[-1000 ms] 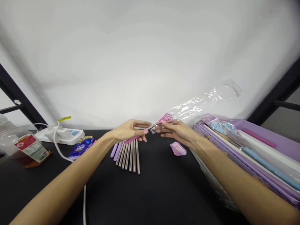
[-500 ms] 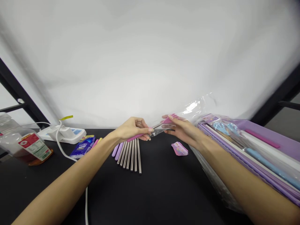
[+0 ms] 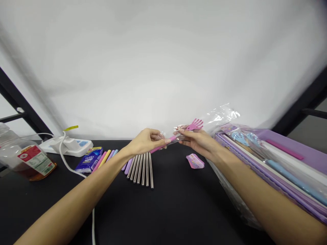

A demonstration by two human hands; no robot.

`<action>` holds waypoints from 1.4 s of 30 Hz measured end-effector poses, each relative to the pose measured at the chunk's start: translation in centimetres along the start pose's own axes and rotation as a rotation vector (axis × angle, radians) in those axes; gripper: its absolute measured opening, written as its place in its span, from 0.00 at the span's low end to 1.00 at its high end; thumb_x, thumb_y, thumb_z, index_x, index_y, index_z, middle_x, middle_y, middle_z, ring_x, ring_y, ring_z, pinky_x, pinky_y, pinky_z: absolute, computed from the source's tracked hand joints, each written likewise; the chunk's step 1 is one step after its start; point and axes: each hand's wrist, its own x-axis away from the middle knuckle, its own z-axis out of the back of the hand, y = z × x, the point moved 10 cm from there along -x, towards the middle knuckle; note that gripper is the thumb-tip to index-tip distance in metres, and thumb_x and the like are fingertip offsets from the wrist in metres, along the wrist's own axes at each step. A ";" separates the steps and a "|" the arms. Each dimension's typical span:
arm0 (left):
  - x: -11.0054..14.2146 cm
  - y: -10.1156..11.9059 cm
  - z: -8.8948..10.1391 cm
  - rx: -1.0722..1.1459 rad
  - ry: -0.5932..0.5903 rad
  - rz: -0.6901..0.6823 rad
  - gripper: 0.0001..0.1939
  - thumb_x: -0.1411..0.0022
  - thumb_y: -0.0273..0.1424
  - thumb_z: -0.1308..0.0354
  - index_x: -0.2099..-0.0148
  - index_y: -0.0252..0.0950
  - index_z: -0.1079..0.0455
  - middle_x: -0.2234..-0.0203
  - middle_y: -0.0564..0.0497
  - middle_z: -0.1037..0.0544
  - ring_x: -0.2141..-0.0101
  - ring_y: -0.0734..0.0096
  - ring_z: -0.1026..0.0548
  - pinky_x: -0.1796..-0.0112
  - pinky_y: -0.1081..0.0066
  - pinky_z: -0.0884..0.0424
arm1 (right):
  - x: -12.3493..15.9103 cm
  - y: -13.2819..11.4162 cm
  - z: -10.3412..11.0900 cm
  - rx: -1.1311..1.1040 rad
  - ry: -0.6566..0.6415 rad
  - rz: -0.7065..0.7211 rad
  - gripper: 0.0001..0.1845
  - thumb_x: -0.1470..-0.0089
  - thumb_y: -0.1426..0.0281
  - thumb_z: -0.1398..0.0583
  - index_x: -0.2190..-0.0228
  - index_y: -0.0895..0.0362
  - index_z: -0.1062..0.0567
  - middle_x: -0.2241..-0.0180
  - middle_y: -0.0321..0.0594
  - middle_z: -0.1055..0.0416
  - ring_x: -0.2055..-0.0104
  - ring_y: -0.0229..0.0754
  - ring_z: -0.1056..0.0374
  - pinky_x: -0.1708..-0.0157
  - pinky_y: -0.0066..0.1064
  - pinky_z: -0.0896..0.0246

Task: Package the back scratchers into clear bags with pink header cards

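My left hand (image 3: 145, 141) is closed on the handle end of a pink back scratcher (image 3: 190, 127), whose small hand-shaped head points right and up. My right hand (image 3: 198, 141) pinches the mouth of a clear plastic sleeve (image 3: 219, 117) that lies around the scratcher's head end. Both hands hover just above the black table (image 3: 173, 207), at its far middle. Below my left hand lies a row of several metal rods with purple grips (image 3: 140, 168).
Pink, yellow and blue sticks (image 3: 104, 158) lie beside a blue tissue packet (image 3: 88, 160). A white power strip (image 3: 67, 145) with a cable and a clear jar (image 3: 24, 160) sit far left. A small pink card stack (image 3: 195, 161) and a purple box of packed scratchers (image 3: 276, 163) lie right.
The scratcher has slid to the right, further into the sleeve, and the sleeve has bunched shorter. My left hand has followed it a little to the right.
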 end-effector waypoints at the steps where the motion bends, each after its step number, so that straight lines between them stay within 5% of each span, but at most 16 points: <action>1: 0.0 -0.1 -0.3 0.056 -0.038 0.010 0.23 0.43 0.38 0.34 0.48 0.32 0.28 0.61 0.42 0.18 0.62 0.65 0.20 0.60 0.67 0.26 | 0.0 0.0 0.2 0.002 0.006 0.006 0.11 0.51 0.66 0.32 0.64 0.55 0.20 0.62 0.41 0.21 0.59 0.41 0.26 0.59 0.32 0.31; 4: 0.0 -0.3 -0.5 0.112 -0.078 0.035 0.34 0.46 0.34 0.32 0.39 0.34 0.36 0.56 0.41 0.20 0.57 0.62 0.21 0.54 0.61 0.27 | -0.1 0.0 0.3 0.002 -0.013 0.006 0.10 0.51 0.66 0.32 0.64 0.55 0.21 0.61 0.40 0.21 0.58 0.41 0.26 0.59 0.32 0.31; 7: 0.2 0.3 0.2 0.013 -0.029 -0.004 0.31 0.44 0.37 0.34 0.40 0.35 0.34 0.63 0.43 0.18 0.60 0.61 0.20 0.56 0.59 0.27 | 0.0 0.1 -0.2 -0.009 -0.059 0.002 0.10 0.50 0.66 0.32 0.64 0.55 0.21 0.61 0.40 0.21 0.60 0.39 0.27 0.59 0.31 0.31; 12: 0.5 1.0 -1.4 0.191 -0.164 -0.033 0.40 0.47 0.30 0.31 0.34 0.38 0.43 0.56 0.40 0.20 0.57 0.61 0.21 0.53 0.58 0.27 | 0.2 -0.1 0.1 -0.042 -0.044 -0.004 0.09 0.52 0.67 0.31 0.67 0.55 0.20 0.63 0.38 0.22 0.60 0.38 0.27 0.58 0.30 0.32; 18: 0.1 -0.1 -0.9 0.251 -0.069 0.025 0.28 0.39 0.38 0.38 0.41 0.30 0.34 0.70 0.42 0.18 0.68 0.62 0.18 0.59 0.58 0.22 | 0.6 0.1 -0.6 -0.017 -0.108 -0.047 0.13 0.53 0.66 0.31 0.63 0.55 0.21 0.63 0.40 0.22 0.59 0.42 0.26 0.61 0.32 0.30; 23: 0.2 0.2 -1.0 0.335 -0.144 0.011 0.28 0.43 0.32 0.33 0.41 0.32 0.32 0.51 0.39 0.22 0.54 0.61 0.21 0.49 0.60 0.26 | 0.6 0.1 -0.4 0.019 -0.083 -0.035 0.13 0.53 0.67 0.31 0.63 0.56 0.22 0.63 0.41 0.22 0.59 0.42 0.27 0.62 0.30 0.30; 31: -0.1 0.1 0.0 0.179 0.091 0.025 0.18 0.47 0.40 0.31 0.65 0.30 0.29 0.76 0.44 0.19 0.74 0.65 0.20 0.70 0.69 0.22 | 0.5 0.8 -1.0 -0.050 -0.129 -0.091 0.13 0.50 0.64 0.32 0.62 0.54 0.22 0.67 0.36 0.22 0.65 0.38 0.26 0.65 0.28 0.31; 34: 0.3 0.7 -0.6 0.201 -0.046 -0.018 0.21 0.45 0.38 0.32 0.54 0.31 0.30 0.71 0.43 0.18 0.70 0.64 0.19 0.65 0.64 0.22 | 0.4 0.3 -0.6 -0.052 -0.100 -0.058 0.10 0.53 0.70 0.31 0.65 0.55 0.22 0.69 0.35 0.23 0.65 0.35 0.27 0.62 0.26 0.31; 38: 1.7 2.1 -1.2 0.183 -0.306 -0.108 0.44 0.45 0.28 0.33 0.32 0.44 0.51 0.53 0.39 0.22 0.56 0.59 0.21 0.56 0.59 0.25 | 0.4 0.2 0.3 -0.128 -0.037 -0.081 0.12 0.55 0.75 0.31 0.65 0.55 0.23 0.71 0.34 0.24 0.66 0.35 0.29 0.64 0.24 0.32; 42: 1.9 3.1 -1.0 0.004 -0.284 -0.212 0.31 0.41 0.27 0.38 0.37 0.41 0.38 0.51 0.40 0.23 0.56 0.62 0.22 0.54 0.60 0.27 | 0.4 0.8 0.4 -0.204 -0.048 -0.143 0.15 0.58 0.78 0.32 0.65 0.56 0.23 0.73 0.32 0.26 0.72 0.32 0.33 0.70 0.23 0.35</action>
